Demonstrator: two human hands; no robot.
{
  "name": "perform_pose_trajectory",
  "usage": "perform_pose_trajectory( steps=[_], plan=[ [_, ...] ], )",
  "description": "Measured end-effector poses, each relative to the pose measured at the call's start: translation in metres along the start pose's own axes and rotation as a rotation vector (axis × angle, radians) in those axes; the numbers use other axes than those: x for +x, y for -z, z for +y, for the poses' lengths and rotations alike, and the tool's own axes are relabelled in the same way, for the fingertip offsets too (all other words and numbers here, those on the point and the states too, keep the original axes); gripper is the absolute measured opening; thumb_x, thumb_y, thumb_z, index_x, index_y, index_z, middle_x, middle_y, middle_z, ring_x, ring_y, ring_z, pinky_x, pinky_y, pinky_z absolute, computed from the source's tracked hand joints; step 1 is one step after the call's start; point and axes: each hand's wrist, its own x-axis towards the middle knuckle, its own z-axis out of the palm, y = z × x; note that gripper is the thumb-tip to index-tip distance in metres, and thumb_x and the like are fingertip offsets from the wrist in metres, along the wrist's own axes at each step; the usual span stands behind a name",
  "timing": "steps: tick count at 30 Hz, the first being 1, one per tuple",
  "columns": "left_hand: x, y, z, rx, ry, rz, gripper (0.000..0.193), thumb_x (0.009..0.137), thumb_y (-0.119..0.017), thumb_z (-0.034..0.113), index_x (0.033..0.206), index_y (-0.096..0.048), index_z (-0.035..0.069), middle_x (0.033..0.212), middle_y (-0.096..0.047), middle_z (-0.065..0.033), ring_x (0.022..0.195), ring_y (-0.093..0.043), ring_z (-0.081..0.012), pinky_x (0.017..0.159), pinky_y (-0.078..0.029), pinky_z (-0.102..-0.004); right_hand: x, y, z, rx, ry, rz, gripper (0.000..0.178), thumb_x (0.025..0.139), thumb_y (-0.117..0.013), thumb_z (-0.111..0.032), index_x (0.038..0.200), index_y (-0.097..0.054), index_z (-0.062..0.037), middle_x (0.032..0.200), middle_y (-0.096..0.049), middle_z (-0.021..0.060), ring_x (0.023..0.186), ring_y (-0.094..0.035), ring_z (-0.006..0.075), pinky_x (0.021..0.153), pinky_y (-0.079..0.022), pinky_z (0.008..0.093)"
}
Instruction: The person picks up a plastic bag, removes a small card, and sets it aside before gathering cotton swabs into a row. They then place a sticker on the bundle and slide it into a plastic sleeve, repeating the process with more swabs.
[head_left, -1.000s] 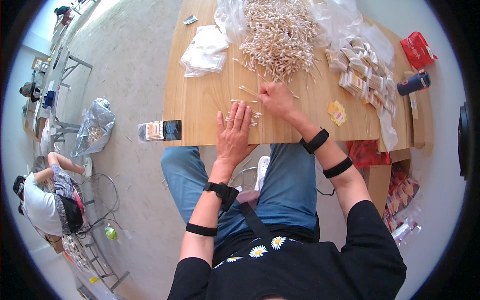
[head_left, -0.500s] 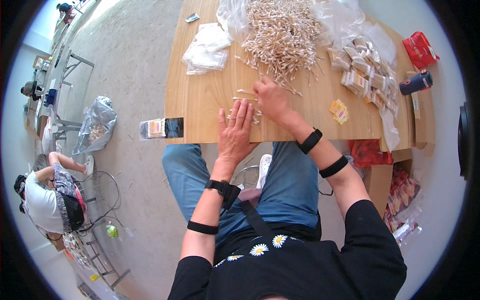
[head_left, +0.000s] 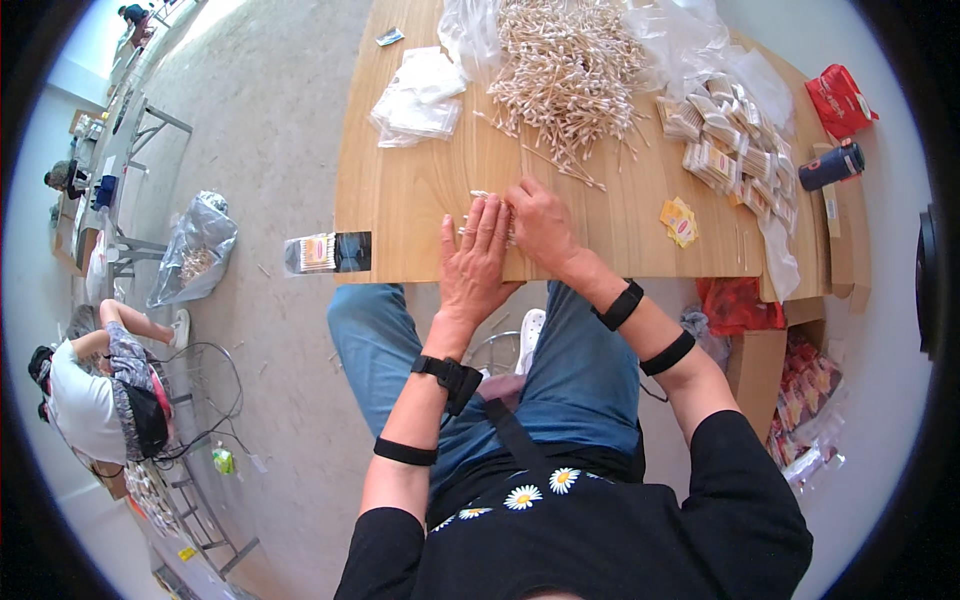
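My left hand (head_left: 478,262) lies flat, fingers apart, on the wooden table (head_left: 400,210) near its front edge, partly covering a small row of cotton swabs (head_left: 478,198). My right hand (head_left: 541,225) rests right beside it, fingers curled over the same little bundle of swabs. A big loose heap of cotton swabs (head_left: 565,72) spreads over the middle of the table beyond both hands.
Flat clear bags (head_left: 418,97) lie at the table's left. Several filled swab packets (head_left: 725,150) are stacked at the right, with yellow labels (head_left: 680,220), a dark cup (head_left: 830,168) and a red pouch (head_left: 840,100). A filled packet (head_left: 328,252) overhangs the left edge. Another person (head_left: 95,385) sits at lower left.
My right hand has drawn back from the heap toward me and now sits against my left hand at the front edge. My left hand has stayed in place.
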Motion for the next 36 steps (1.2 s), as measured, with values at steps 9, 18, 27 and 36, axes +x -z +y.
perform_pose_trajectory(
  steps=[9,18,27,36],
  plan=[
    [0.010,0.024,0.001,-0.019,0.004,-0.175,0.133,0.047,-0.093,0.044,0.156,-0.029,0.003,0.164,-0.026,-0.0127,0.154,-0.018,-0.0270,0.122,-0.008,-0.0623,-0.013,0.010,0.002,0.118,-0.096,-0.042,0.029,0.080,-0.067,-0.005,0.108,-0.067,0.0000,0.108,-0.060,0.0212,0.103,-0.059,0.0403,0.090,-0.050,0.0482],
    [0.015,0.020,-0.014,-0.030,-0.076,-0.201,0.130,0.047,-0.092,0.038,0.156,-0.029,0.004,0.165,-0.023,-0.0131,0.155,-0.017,-0.0281,0.122,-0.006,-0.0624,-0.053,0.036,-0.015,-0.060,0.049,-0.359,0.116,0.061,-0.090,-0.028,0.153,-0.027,0.0045,0.158,-0.030,0.0238,0.149,-0.025,0.0397,0.122,-0.024,0.0504],
    [-0.024,-0.013,-0.006,0.222,0.137,0.028,0.092,0.074,-0.072,0.015,0.156,-0.031,0.006,0.163,-0.026,-0.0117,0.154,-0.020,-0.0274,0.118,-0.010,-0.0675,-0.066,-0.013,-0.044,-0.277,0.030,-0.292,0.120,0.059,-0.091,-0.027,0.154,-0.026,0.0035,0.162,-0.024,0.0217,0.153,-0.018,0.0370,0.123,-0.017,0.0527],
    [-0.029,-0.028,-0.011,0.305,0.170,0.127,0.077,0.087,-0.059,0.018,0.158,-0.028,0.010,0.165,-0.024,-0.0110,0.154,-0.020,-0.0267,0.120,-0.013,-0.0628,-0.061,-0.034,-0.047,-0.333,0.060,-0.136,0.091,0.074,-0.071,-0.012,0.153,-0.029,0.0051,0.160,-0.026,0.0253,0.153,-0.018,0.0378,0.124,-0.015,0.0509]
  ],
)
